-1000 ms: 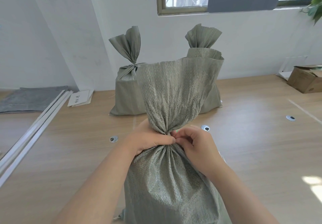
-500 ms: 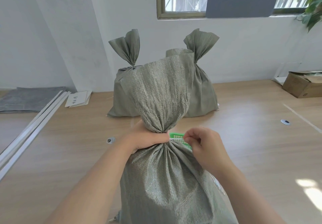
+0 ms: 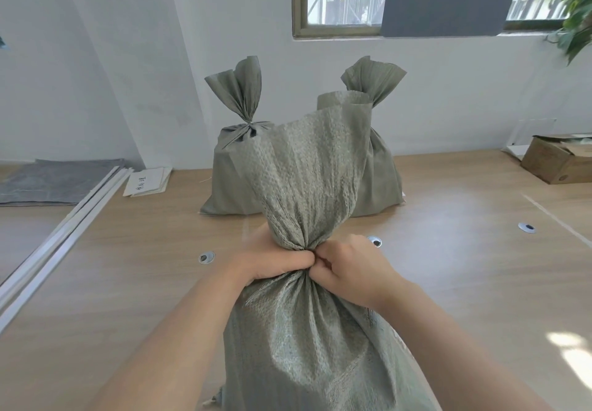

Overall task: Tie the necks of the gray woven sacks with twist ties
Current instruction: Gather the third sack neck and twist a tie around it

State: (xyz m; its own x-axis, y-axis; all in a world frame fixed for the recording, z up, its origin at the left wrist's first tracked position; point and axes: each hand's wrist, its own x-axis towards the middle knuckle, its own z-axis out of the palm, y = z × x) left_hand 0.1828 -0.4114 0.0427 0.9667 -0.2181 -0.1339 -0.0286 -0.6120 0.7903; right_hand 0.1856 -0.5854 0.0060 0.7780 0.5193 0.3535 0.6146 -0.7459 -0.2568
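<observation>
A full gray woven sack (image 3: 307,340) stands right in front of me, its top flaring upward above a gathered neck (image 3: 302,245). My left hand (image 3: 272,261) is wrapped around the neck from the left. My right hand (image 3: 349,271) is closed against the neck from the right, fingertips pinched at the gather. Whatever they pinch is hidden by the fingers. Two more gray sacks stand behind near the wall, one on the left (image 3: 230,173) and one on the right (image 3: 381,167), both with cinched necks.
The floor is light wood with round metal inserts (image 3: 206,257). White strips (image 3: 64,218) and a gray mat (image 3: 48,183) lie at the left, papers (image 3: 145,181) beside them. A cardboard box (image 3: 560,162) sits at the right by the wall.
My right hand had pulled a little away from the neck, showing a green label behind it; now it is pressed back against the neck and the label is covered.
</observation>
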